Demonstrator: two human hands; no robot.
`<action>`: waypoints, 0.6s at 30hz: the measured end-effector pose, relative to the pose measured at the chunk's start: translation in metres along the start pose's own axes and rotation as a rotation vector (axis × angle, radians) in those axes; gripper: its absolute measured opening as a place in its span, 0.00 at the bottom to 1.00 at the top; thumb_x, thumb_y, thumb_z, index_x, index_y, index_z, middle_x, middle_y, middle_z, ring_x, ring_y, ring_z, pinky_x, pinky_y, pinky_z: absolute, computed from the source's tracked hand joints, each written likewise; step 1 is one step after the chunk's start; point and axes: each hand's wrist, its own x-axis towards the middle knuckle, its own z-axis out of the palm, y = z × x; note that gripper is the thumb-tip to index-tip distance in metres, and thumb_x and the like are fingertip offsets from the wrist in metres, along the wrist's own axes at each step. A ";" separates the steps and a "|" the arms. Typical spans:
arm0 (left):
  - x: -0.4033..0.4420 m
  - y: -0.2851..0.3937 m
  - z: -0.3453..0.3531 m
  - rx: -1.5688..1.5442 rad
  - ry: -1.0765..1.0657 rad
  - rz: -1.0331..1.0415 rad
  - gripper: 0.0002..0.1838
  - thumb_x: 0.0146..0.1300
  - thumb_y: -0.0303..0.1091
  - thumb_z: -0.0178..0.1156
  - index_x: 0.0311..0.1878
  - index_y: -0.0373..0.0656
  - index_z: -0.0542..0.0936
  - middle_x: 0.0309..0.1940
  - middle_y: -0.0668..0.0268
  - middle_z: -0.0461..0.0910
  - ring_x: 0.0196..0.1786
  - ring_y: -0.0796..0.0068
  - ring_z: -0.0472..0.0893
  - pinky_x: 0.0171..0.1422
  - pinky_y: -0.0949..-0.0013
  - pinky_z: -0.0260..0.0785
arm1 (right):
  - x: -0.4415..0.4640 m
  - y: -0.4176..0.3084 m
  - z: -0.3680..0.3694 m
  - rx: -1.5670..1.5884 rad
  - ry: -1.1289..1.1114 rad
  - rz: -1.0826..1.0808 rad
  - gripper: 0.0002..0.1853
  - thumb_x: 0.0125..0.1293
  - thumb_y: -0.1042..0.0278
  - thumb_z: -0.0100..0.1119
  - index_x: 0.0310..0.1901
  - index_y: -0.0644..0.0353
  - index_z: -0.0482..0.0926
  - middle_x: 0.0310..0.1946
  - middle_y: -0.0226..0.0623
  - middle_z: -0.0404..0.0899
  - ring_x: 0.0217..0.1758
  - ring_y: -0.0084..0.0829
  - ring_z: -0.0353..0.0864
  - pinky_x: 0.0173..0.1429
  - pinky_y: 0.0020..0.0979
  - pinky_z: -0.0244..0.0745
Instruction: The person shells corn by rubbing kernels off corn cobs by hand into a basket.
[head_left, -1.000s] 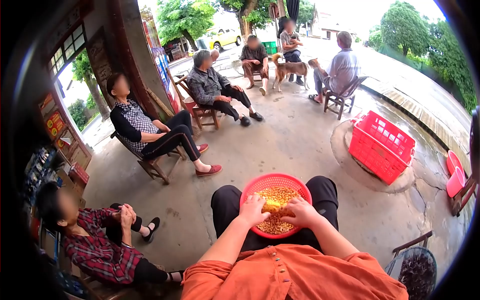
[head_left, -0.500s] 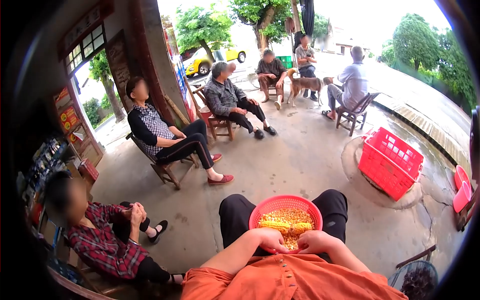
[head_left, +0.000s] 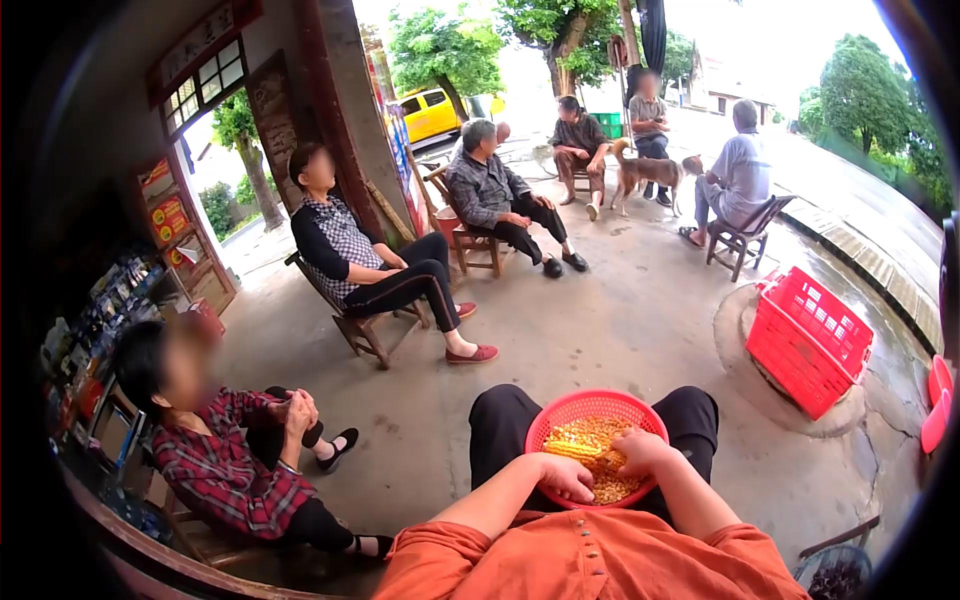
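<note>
A round red plastic basket (head_left: 537,428) sits on my lap between my knees. Loose yellow corn kernels (head_left: 612,489) fill its bottom, and a corn cob (head_left: 570,449) lies across them. My right hand (head_left: 645,452) reaches over the basket's right side, fingers curled at the right end of the cobs, which it partly covers. Low on the left side, by the near rim, is my left hand (head_left: 567,479). Its fingers are bent down towards the kernels, and their tips are too small to make out what they hold.
A red crate (head_left: 810,340) stands on the concrete floor at the right. A person in a plaid shirt (head_left: 225,470) sits close on my left. Several other people sit on chairs farther off, near a brown dog (head_left: 650,178). A wire basket (head_left: 835,572) is at lower right.
My right hand has moved up from the near side of the basket to the cobs. My left hand stays low by the near rim. The whole view has shifted slightly.
</note>
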 end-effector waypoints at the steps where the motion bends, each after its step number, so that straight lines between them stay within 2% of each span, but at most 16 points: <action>1: -0.004 0.000 -0.005 -0.108 -0.024 0.011 0.23 0.63 0.50 0.60 0.52 0.41 0.78 0.43 0.67 0.80 0.42 0.77 0.80 0.44 0.72 0.73 | 0.000 -0.001 0.004 -0.031 0.042 -0.027 0.28 0.48 0.56 0.68 0.53 0.56 0.77 0.52 0.45 0.76 0.56 0.45 0.75 0.60 0.39 0.71; 2: -0.007 -0.003 -0.011 -0.216 0.002 0.048 0.19 0.66 0.47 0.56 0.51 0.43 0.77 0.38 0.69 0.81 0.37 0.81 0.80 0.38 0.75 0.72 | 0.000 0.002 0.004 -0.029 0.038 -0.034 0.28 0.48 0.56 0.68 0.53 0.56 0.77 0.52 0.45 0.76 0.56 0.45 0.75 0.60 0.39 0.71; 4: -0.022 0.006 -0.032 -0.295 0.125 0.226 0.15 0.68 0.43 0.55 0.48 0.42 0.78 0.33 0.69 0.80 0.33 0.80 0.80 0.37 0.74 0.72 | -0.009 0.002 -0.004 0.202 0.055 -0.007 0.29 0.51 0.55 0.66 0.56 0.54 0.75 0.48 0.48 0.79 0.55 0.44 0.77 0.60 0.40 0.71; 5: -0.011 -0.007 -0.042 -0.432 0.287 0.350 0.12 0.68 0.39 0.54 0.44 0.41 0.78 0.31 0.69 0.80 0.33 0.80 0.79 0.38 0.75 0.71 | -0.015 0.000 -0.018 0.218 0.012 0.027 0.28 0.52 0.56 0.65 0.55 0.56 0.74 0.45 0.49 0.80 0.51 0.44 0.79 0.57 0.39 0.73; 6: -0.005 -0.008 -0.049 -0.478 0.516 0.425 0.10 0.68 0.36 0.54 0.42 0.40 0.79 0.31 0.68 0.80 0.33 0.82 0.77 0.39 0.77 0.70 | -0.019 0.001 -0.025 0.267 0.066 0.019 0.28 0.52 0.56 0.65 0.55 0.57 0.74 0.44 0.49 0.80 0.50 0.44 0.80 0.56 0.39 0.73; 7: 0.010 -0.022 -0.058 -0.497 0.687 0.390 0.10 0.67 0.35 0.55 0.43 0.39 0.79 0.32 0.68 0.80 0.35 0.80 0.77 0.42 0.74 0.71 | -0.023 0.002 -0.032 0.313 0.127 0.012 0.28 0.52 0.57 0.65 0.54 0.58 0.74 0.43 0.49 0.81 0.49 0.45 0.80 0.54 0.38 0.74; 9: 0.038 -0.045 -0.065 -0.029 1.040 0.353 0.11 0.64 0.36 0.56 0.44 0.40 0.81 0.35 0.64 0.83 0.37 0.73 0.80 0.43 0.68 0.72 | -0.027 0.002 -0.050 0.453 0.312 -0.015 0.27 0.52 0.58 0.68 0.53 0.60 0.74 0.40 0.48 0.81 0.46 0.44 0.81 0.51 0.36 0.74; 10: 0.042 -0.044 -0.061 -0.089 0.937 0.274 0.11 0.63 0.36 0.57 0.44 0.41 0.81 0.37 0.63 0.83 0.40 0.71 0.81 0.47 0.67 0.72 | -0.026 0.001 -0.058 0.560 0.425 -0.046 0.26 0.54 0.60 0.68 0.53 0.61 0.74 0.39 0.46 0.81 0.44 0.40 0.81 0.48 0.35 0.74; 11: 0.049 -0.045 -0.050 -0.152 0.817 0.193 0.12 0.63 0.37 0.58 0.45 0.42 0.82 0.38 0.61 0.84 0.43 0.69 0.81 0.50 0.66 0.72 | -0.023 -0.001 -0.062 0.677 0.487 0.049 0.25 0.55 0.60 0.69 0.52 0.63 0.75 0.36 0.40 0.81 0.41 0.30 0.80 0.46 0.31 0.74; 12: 0.050 -0.042 -0.039 -0.021 0.660 0.186 0.12 0.62 0.36 0.59 0.46 0.44 0.82 0.41 0.61 0.84 0.48 0.70 0.81 0.54 0.67 0.72 | -0.014 0.002 -0.060 0.967 0.448 0.143 0.24 0.58 0.60 0.68 0.53 0.62 0.74 0.36 0.32 0.80 0.40 0.23 0.78 0.45 0.28 0.74; 13: 0.040 -0.024 -0.026 0.055 0.585 0.122 0.13 0.62 0.36 0.59 0.48 0.43 0.82 0.43 0.61 0.84 0.48 0.70 0.81 0.55 0.68 0.71 | 0.006 0.020 -0.039 1.219 0.497 0.046 0.23 0.63 0.58 0.65 0.55 0.62 0.73 0.40 0.32 0.79 0.41 0.22 0.79 0.46 0.27 0.75; 15: 0.040 -0.016 -0.014 -0.084 0.409 0.223 0.13 0.63 0.35 0.58 0.49 0.43 0.82 0.42 0.63 0.84 0.48 0.71 0.81 0.57 0.68 0.70 | 0.014 0.004 -0.038 1.705 0.542 -0.015 0.20 0.69 0.59 0.57 0.58 0.58 0.70 0.40 0.30 0.77 0.38 0.25 0.80 0.42 0.30 0.77; 16: 0.036 -0.013 -0.010 -0.138 0.423 0.236 0.13 0.63 0.34 0.57 0.48 0.43 0.82 0.42 0.64 0.84 0.48 0.72 0.80 0.57 0.69 0.70 | 0.018 0.000 -0.034 1.828 0.536 0.102 0.20 0.69 0.58 0.56 0.58 0.56 0.69 0.40 0.29 0.77 0.37 0.26 0.80 0.39 0.30 0.77; 17: 0.032 -0.013 -0.013 -0.182 0.452 0.244 0.12 0.64 0.34 0.57 0.48 0.42 0.82 0.42 0.64 0.84 0.47 0.73 0.80 0.57 0.69 0.70 | 0.027 0.003 -0.017 1.929 0.553 0.096 0.21 0.69 0.58 0.56 0.60 0.54 0.68 0.41 0.28 0.77 0.36 0.26 0.80 0.37 0.30 0.76; 18: 0.030 -0.018 -0.015 -0.261 0.540 0.237 0.12 0.64 0.34 0.56 0.48 0.41 0.82 0.41 0.64 0.84 0.47 0.73 0.81 0.55 0.70 0.71 | 0.028 -0.002 -0.007 1.982 0.549 0.067 0.21 0.68 0.61 0.57 0.60 0.54 0.68 0.43 0.29 0.77 0.40 0.26 0.80 0.41 0.31 0.76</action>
